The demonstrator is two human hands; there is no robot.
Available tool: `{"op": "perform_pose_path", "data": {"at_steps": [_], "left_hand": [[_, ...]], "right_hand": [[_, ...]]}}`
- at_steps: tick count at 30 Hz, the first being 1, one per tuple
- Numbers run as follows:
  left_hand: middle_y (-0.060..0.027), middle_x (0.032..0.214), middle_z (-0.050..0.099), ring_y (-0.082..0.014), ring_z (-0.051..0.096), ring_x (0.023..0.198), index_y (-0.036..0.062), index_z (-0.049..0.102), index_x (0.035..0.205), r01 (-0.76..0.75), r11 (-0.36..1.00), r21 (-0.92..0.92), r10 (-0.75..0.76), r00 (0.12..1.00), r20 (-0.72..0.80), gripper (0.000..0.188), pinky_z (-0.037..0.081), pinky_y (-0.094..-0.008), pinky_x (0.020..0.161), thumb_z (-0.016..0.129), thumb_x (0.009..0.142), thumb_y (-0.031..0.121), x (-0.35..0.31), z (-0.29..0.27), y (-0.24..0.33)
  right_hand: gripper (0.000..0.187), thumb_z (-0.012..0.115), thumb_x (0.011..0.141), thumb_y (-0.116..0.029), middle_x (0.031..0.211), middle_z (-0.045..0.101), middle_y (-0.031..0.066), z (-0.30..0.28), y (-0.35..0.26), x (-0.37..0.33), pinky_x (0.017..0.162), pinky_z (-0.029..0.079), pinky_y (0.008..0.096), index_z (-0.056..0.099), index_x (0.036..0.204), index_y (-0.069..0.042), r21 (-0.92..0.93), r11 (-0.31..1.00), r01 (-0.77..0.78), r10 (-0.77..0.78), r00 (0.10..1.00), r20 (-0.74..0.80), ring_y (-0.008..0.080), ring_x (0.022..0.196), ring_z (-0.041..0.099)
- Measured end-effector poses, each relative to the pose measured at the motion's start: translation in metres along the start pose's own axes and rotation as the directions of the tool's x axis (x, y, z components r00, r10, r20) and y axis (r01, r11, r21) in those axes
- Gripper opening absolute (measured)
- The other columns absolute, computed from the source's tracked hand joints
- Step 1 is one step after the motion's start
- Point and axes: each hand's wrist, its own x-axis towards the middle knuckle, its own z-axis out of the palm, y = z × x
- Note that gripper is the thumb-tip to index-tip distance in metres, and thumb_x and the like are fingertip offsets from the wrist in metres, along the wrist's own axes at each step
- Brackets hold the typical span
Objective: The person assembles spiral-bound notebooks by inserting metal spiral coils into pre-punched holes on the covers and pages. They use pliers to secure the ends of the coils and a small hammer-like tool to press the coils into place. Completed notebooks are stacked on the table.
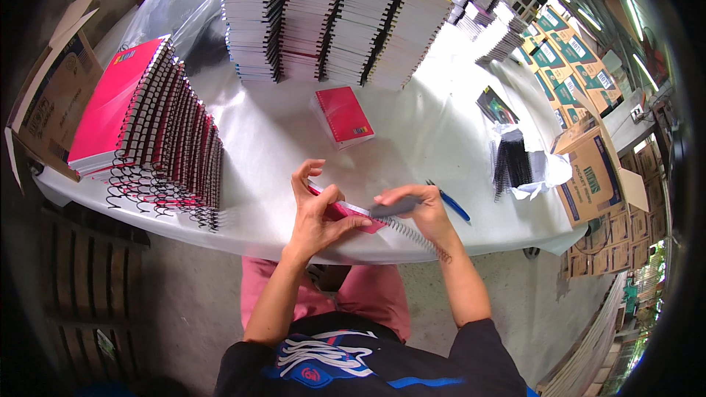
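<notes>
- Now pinched a small red notebook [353,209] in the left hand [316,215], by the front edge of the table [272,132].
- Clutched a gray thing [397,206], too blurry to name, in the curled right hand [425,213].
- Looked only part done, judging by the long loose bit of dark coil [415,234].
- Had a second red notebook [343,115] lying farther back, seemingly without coil yet.
- Had a pile of red notebooks [121,99] at left, already coiled, with loose ends.
- Had blue pliers [454,204] nearby, untouched.
</notes>
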Motion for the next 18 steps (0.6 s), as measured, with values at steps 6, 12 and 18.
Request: {"op": "perform_pose_path", "data": {"at_steps": [6, 12, 18], "left_hand": [[-0.0173, 0.124, 0.031, -0.0338, 0.035, 0.110, 0.0062, 0.053, 0.068, -0.025, 0.999, 0.026, 0.024, 0.999, 0.028, 0.050, 0.038, -0.0443, 0.089, 0.088, 0.046, 0.034, -0.006, -0.002, -0.001], [-0.0143, 0.118, 0.036, -0.0299, 0.038, 0.104, 0.0067, 0.053, 0.068, 0.081, 0.996, -0.028, -0.079, 0.995, 0.067, 0.053, 0.039, -0.0431, 0.082, 0.088, 0.043, 0.037, -0.006, -0.004, 0.000], [-0.0126, 0.104, 0.038, -0.0274, 0.042, 0.098, 0.0081, 0.046, 0.090, 0.112, 0.981, -0.157, -0.110, 0.994, 0.021, 0.069, 0.043, -0.0374, 0.075, 0.090, 0.042, 0.032, 0.001, 0.001, -0.004]], "right_hand": [[0.021, 0.051, 0.078, 0.006, 0.095, 0.067, 0.0162, 0.012, 0.013, -0.007, 0.083, 0.049, 0.0292, 0.067, 0.091, 0.003, -0.252, 0.948, -0.195, 0.155, 0.973, -0.171, 0.0208, 0.090, 0.064], [0.036, 0.046, 0.063, 0.015, 0.095, 0.069, 0.0119, 0.014, 0.008, 0.001, 0.083, 0.048, 0.0274, 0.068, 0.089, 0.002, -0.378, 0.892, -0.248, 0.183, 0.963, -0.199, 0.0183, 0.091, 0.064], [0.026, 0.054, 0.065, 0.011, 0.091, 0.069, 0.0123, 0.006, 0.011, 0.012, 0.081, 0.049, 0.0281, 0.068, 0.086, 0.002, -0.571, 0.813, -0.113, 0.036, 0.989, -0.145, 0.0180, 0.087, 0.065]]}}
